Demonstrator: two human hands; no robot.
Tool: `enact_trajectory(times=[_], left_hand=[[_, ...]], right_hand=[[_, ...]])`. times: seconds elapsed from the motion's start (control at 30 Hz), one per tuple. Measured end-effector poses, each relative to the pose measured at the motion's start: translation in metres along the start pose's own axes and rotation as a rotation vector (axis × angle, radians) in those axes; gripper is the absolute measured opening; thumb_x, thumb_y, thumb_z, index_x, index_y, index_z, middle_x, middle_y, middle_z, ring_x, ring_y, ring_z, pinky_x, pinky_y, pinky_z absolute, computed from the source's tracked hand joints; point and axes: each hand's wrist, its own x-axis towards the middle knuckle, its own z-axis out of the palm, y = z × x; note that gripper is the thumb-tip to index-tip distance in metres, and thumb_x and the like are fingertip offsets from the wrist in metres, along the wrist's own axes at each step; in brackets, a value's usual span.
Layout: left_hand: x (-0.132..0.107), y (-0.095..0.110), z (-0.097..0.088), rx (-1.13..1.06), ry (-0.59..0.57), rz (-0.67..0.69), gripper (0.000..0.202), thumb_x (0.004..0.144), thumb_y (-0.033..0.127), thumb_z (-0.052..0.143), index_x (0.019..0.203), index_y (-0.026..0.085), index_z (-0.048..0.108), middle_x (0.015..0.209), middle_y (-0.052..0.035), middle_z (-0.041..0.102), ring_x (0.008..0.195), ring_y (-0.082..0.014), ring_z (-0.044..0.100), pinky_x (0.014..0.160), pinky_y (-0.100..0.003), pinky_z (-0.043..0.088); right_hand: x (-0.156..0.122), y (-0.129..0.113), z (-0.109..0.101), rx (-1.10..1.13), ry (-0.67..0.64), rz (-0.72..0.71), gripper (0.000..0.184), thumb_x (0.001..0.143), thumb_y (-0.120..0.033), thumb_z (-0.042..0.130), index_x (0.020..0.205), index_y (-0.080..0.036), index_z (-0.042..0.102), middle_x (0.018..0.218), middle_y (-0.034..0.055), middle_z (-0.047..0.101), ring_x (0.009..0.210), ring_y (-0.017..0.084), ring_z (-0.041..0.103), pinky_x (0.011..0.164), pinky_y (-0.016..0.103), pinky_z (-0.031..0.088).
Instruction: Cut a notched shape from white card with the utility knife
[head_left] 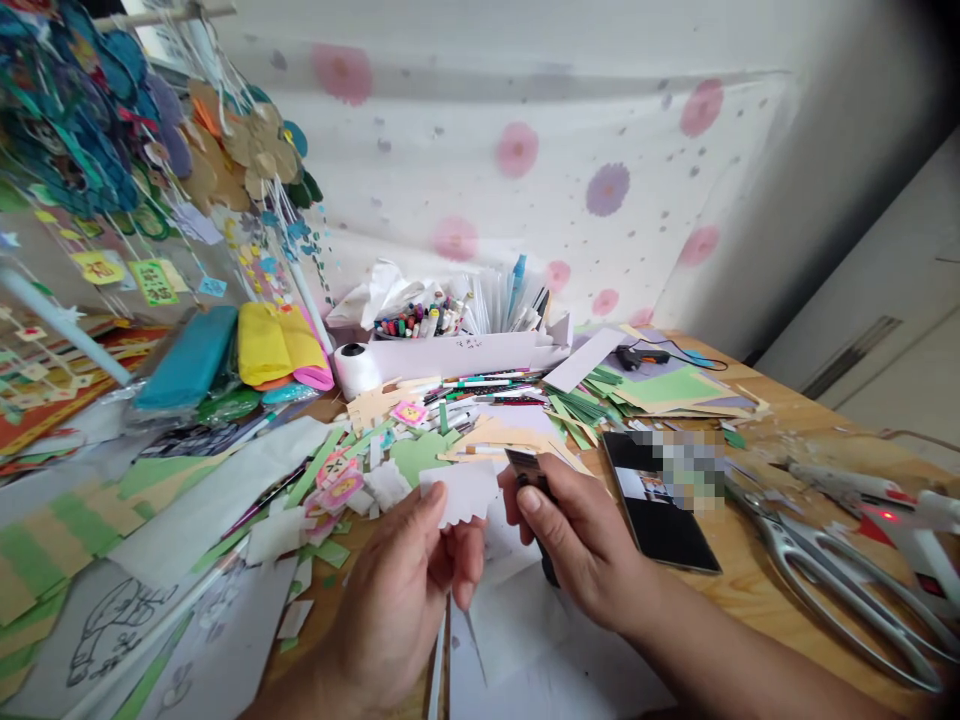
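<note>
Working over a wooden surface [750, 600] buried in green, tan and white paper offcuts. At the back, a long white cardboard box [465, 352] of marker pens, within reach yet clear of the hands. To the right, large silver metal scissors [825, 570] lying flat, parked aside, and a flat black phone [660, 505] face up in easy sight. Nearer, the left hand [405, 600], grip pinched together on a small white paper piece with a scalloped edge [466, 492], lifted off the surface and turned toward the eye, probably for checking. Close beside it, the right hand [585, 545], grip wrapped tight round a dark narrow hand tool [529, 468], exact kind unclear, head aimed at the paper's side.
</note>
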Motion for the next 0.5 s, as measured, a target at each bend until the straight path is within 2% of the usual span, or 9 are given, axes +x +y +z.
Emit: enact_trajectory(times=[0.1, 0.27, 0.37, 0.43, 0.5], left_hand=[[-0.0004, -0.0017, -0.0017, 0.089, 0.004, 0.055, 0.043, 0.083, 0.05, 0.056, 0.057, 0.016, 0.063, 0.045, 0.001, 0.055, 0.042, -0.0112, 0.045, 0.047, -0.025, 0.038], [-0.0013, -0.0011, -0.0021, 0.152, -0.026, 0.087, 0.045, 0.085, 0.055, 0.054, 0.065, 0.015, 0.066, 0.047, 0.0009, 0.057, 0.044, -0.0122, 0.047, 0.047, -0.025, 0.038], [-0.001, -0.0014, -0.0024, 0.126, -0.084, 0.102, 0.048, 0.081, 0.06, 0.056, 0.07, 0.016, 0.067, 0.05, 0.0006, 0.059, 0.046, -0.0122, 0.049, 0.047, -0.025, 0.04], [-0.0007, -0.0033, -0.004, 0.132, -0.123, 0.11, 0.04, 0.077, 0.056, 0.065, 0.073, 0.017, 0.067, 0.056, 0.0004, 0.062, 0.05, -0.0127, 0.052, 0.051, -0.025, 0.043], [-0.0005, -0.0059, -0.0061, 0.165, -0.111, 0.115, 0.029, 0.073, 0.046, 0.074, 0.076, 0.018, 0.067, 0.061, 0.0008, 0.064, 0.054, -0.0128, 0.055, 0.053, -0.025, 0.045]], right_hand=[[0.0015, 0.0022, -0.0008, 0.001, 0.014, 0.034, 0.018, 0.097, -0.029, 0.044, 0.093, -0.017, 0.057, 0.074, 0.0004, 0.056, 0.062, 0.011, 0.052, 0.056, 0.023, 0.042], [0.005, 0.001, 0.0001, 0.003, 0.051, 0.085, 0.025, 0.093, -0.033, 0.051, 0.073, -0.018, 0.052, 0.063, -0.0021, 0.052, 0.055, 0.01, 0.048, 0.052, 0.022, 0.041], [0.0067, -0.0006, 0.002, 0.115, 0.066, 0.166, 0.028, 0.092, -0.037, 0.052, 0.071, -0.018, 0.05, 0.06, -0.003, 0.051, 0.05, 0.009, 0.048, 0.047, 0.021, 0.04], [0.0074, -0.001, 0.0037, 0.226, 0.083, 0.239, 0.03, 0.091, -0.041, 0.052, 0.072, -0.019, 0.048, 0.06, -0.0036, 0.051, 0.045, 0.008, 0.047, 0.043, 0.02, 0.04], [0.0076, -0.0006, 0.0057, 0.285, 0.081, 0.275, 0.03, 0.09, -0.043, 0.053, 0.073, -0.019, 0.048, 0.059, -0.0044, 0.05, 0.044, 0.008, 0.047, 0.041, 0.019, 0.039]])
